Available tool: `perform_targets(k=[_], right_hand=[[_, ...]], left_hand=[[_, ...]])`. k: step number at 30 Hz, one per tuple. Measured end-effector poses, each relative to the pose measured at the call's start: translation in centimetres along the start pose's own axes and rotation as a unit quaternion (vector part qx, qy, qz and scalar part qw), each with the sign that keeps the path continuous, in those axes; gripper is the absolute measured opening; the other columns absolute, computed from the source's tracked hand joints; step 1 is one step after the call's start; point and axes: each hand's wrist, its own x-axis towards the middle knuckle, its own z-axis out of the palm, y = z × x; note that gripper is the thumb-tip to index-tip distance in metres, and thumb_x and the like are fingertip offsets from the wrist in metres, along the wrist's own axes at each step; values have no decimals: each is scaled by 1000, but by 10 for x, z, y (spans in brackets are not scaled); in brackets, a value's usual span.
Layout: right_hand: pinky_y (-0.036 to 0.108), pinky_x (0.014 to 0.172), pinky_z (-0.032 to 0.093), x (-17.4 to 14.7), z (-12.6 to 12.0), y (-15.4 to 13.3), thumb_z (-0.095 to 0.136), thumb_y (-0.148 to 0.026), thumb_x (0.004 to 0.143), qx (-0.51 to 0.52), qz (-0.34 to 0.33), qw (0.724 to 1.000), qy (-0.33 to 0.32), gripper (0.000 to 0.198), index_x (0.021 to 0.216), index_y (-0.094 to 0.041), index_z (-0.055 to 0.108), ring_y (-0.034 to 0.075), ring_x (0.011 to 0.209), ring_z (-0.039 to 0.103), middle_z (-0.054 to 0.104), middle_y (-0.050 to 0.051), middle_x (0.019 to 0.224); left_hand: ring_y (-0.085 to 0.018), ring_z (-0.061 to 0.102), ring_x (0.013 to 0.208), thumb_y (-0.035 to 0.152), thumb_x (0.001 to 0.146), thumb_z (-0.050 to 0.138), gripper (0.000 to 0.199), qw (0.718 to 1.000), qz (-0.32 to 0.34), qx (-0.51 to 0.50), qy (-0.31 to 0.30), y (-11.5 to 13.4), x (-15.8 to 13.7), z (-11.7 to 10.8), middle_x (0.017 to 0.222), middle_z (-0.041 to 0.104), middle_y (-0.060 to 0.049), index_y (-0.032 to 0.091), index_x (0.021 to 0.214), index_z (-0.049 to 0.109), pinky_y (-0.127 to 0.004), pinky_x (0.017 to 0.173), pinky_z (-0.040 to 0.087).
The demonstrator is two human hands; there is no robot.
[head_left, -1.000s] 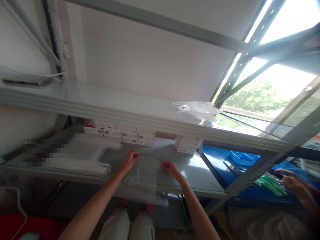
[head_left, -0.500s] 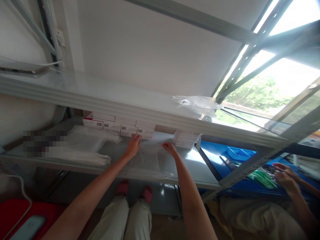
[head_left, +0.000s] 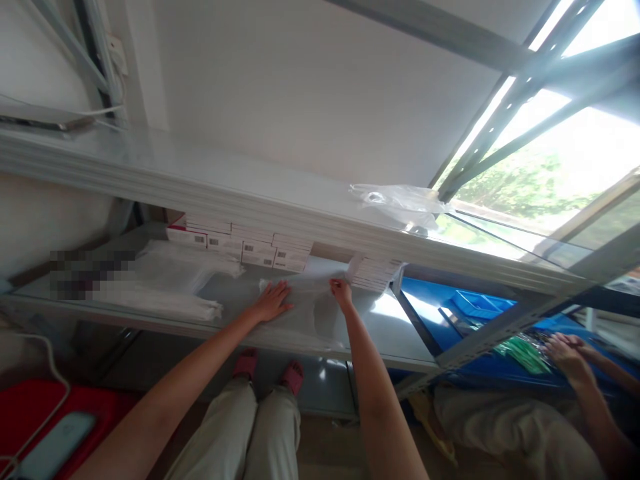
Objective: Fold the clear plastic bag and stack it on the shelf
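Observation:
A clear plastic bag [head_left: 300, 317] lies flat on the grey shelf [head_left: 390, 340] in front of me. My left hand [head_left: 273, 301] rests on the bag with its fingers spread. At the bag's far right corner, my right hand [head_left: 341, 292] pinches the clear plastic between its fingertips. Just behind that hand stands a stack of thin white boxes [head_left: 373, 272]. Farther left, a row of white boxes with barcodes [head_left: 250, 252] lines the back of the shelf. Piles of clear bags [head_left: 175, 267] lie left of my left hand.
An upper shelf [head_left: 225, 190] runs across, with crumpled plastic [head_left: 395, 200] on it. At right, beyond a metal post [head_left: 500, 340], another person's hands [head_left: 570, 353] work over a blue table with green packets [head_left: 525, 353]. A phone [head_left: 55, 443] lies on a red surface at lower left.
My left hand has come down and nearer from beside the boxes, and its fingers have spread onto the bag. My right hand stays at the bag's corner.

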Motion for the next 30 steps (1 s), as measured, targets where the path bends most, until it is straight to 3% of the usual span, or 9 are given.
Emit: perform_targets(k=[3,5,9,12,15,19,22,26,30], right_hand=[[37,80,42,-13,-2,-21,42,-45,84,-18,14,998,52,54,123,-9,53,27,103,53,58,20,114],[41,91,37,-38,-3,-40,37,-44,88,-30,-23,996,82,54,133,-16,44,28,121,43,47,17,133],[44,105,28,-118,-1,-70,28,-42,96,-91,-224,970,21,49,140,-23,38,24,131,36,41,11,143],[49,112,15,-174,8,-70,29,-46,96,-160,-304,935,-92,56,148,-24,26,24,140,24,32,9,151],[53,113,14,-196,15,-50,28,-49,97,-211,-302,916,-161,60,150,-23,20,24,141,22,29,9,152],[56,112,16,-183,13,-26,27,-49,97,-236,-271,915,-185,56,147,-25,28,24,141,24,30,8,152],[58,111,15,-165,5,-28,26,-46,98,-234,-265,918,-181,51,144,-25,34,24,139,28,36,8,149],[46,108,25,-139,1,-66,32,-32,98,-206,-280,929,-130,38,130,-28,52,21,128,44,53,5,136],[36,99,34,-94,25,-118,39,-26,96,-200,-295,928,-110,32,119,-29,60,19,115,52,61,3,125]], left_hand=[[-24,29,139,37,93,48,46,998,30,2,55,15,0,-13,148,37,-12,20,136,45,-46,115,14],[-21,35,135,26,96,40,37,993,43,9,113,24,-5,-21,145,42,-9,21,133,48,-43,114,20],[-23,31,137,19,97,32,40,979,-8,26,202,27,-25,-22,146,39,-11,19,134,45,-44,113,23],[-29,20,142,33,95,42,51,984,-65,32,163,18,-42,-6,151,29,-16,15,142,34,-50,114,17],[-30,18,142,42,93,45,61,993,-87,40,70,11,-51,7,151,26,-18,12,145,30,-52,115,10],[-31,18,142,45,93,46,63,994,-90,30,46,14,-46,7,152,24,-18,13,145,30,-54,114,6],[-29,25,140,41,94,46,57,991,-85,42,97,20,-40,-5,151,29,-16,17,143,32,-54,113,10],[-25,48,120,27,97,39,31,954,-172,85,230,20,-43,-24,128,54,-13,16,123,51,-41,101,35],[-27,54,103,25,94,46,18,936,-238,130,225,12,-53,-31,106,59,-11,17,102,60,-38,87,42]])
